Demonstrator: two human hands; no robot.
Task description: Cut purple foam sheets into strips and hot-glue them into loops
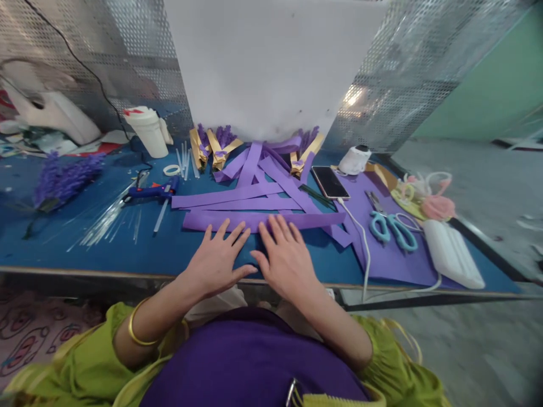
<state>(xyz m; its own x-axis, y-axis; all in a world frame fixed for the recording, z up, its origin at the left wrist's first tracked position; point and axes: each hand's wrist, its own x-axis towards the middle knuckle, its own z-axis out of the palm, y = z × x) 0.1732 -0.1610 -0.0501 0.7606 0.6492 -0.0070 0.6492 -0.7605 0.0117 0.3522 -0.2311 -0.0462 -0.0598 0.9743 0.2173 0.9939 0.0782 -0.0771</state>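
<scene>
Presently we list our left hand point(216, 257) and right hand point(285, 257), both laid flat, fingers spread open and gripping nothing, side by side on the blue table point(127, 249). Our fingertips touch the nearest purple strip point(258, 220), which lies crosswise just beyond the hands; we take this strip as our landmark. Behind the strip: more purple strips point(254, 181) fanned toward a white board point(271, 62). Left of the strip: a blue glue gun point(155, 191), clear sticks point(106, 220), a white cup point(148, 131). Right of the strip: a phone point(330, 182) with a white cable point(365, 249), teal scissors point(392, 228) on a purple sheet point(394, 260), and a white block point(452, 252).
</scene>
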